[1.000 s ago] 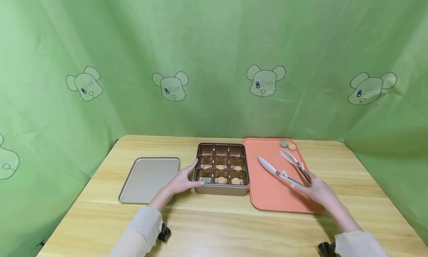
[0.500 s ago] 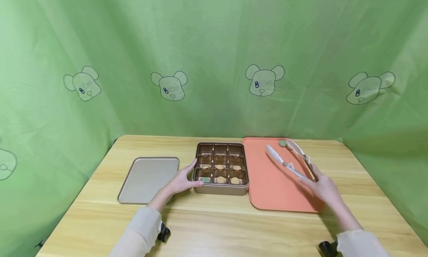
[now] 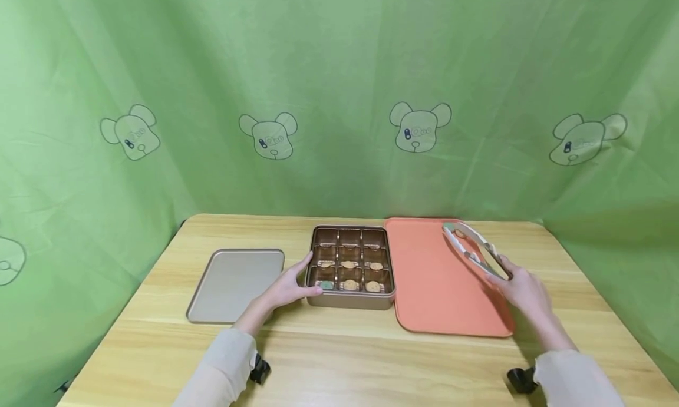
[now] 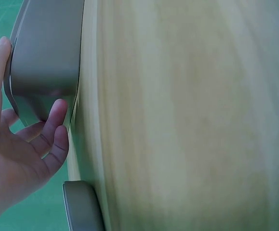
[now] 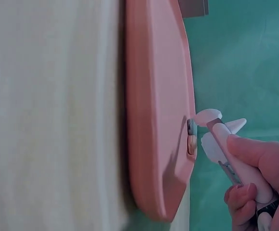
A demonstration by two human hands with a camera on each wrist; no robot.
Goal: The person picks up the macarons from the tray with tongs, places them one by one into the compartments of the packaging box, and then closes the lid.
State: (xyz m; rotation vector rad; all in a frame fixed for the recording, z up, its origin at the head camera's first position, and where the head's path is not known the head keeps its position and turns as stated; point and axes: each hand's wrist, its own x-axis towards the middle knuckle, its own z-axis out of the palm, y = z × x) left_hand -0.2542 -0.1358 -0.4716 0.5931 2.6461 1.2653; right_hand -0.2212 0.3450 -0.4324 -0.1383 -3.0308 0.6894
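Note:
My left hand [image 3: 286,286] holds the front left corner of a bronze tin box [image 3: 350,301], thumb on its rim and fingers against its side. A clear divider splits the box into compartments. The front row has a green cookie [image 3: 326,285] and two beige cookies [image 3: 350,285]; more beige ones lie in the middle row, while the back row looks bare. My right hand [image 3: 522,286] grips white-tipped tongs [image 3: 467,254]. Their tips are spread around a green cookie [image 3: 449,225] and a beige cookie [image 3: 460,233] in the far right corner of the coral tray [image 3: 435,295]; contact cannot be told.
A flat bronze lid [image 3: 239,283] lies on the wooden table [image 3: 339,360] to the left of the box. The tray's left edge runs against the box's right side. Behind the table hangs a green curtain [image 3: 339,183].
My right hand has moved the tongs away from me and to the right, up to the two cookies on the tray. The gap between the tong tips has narrowed. My left hand has stayed put.

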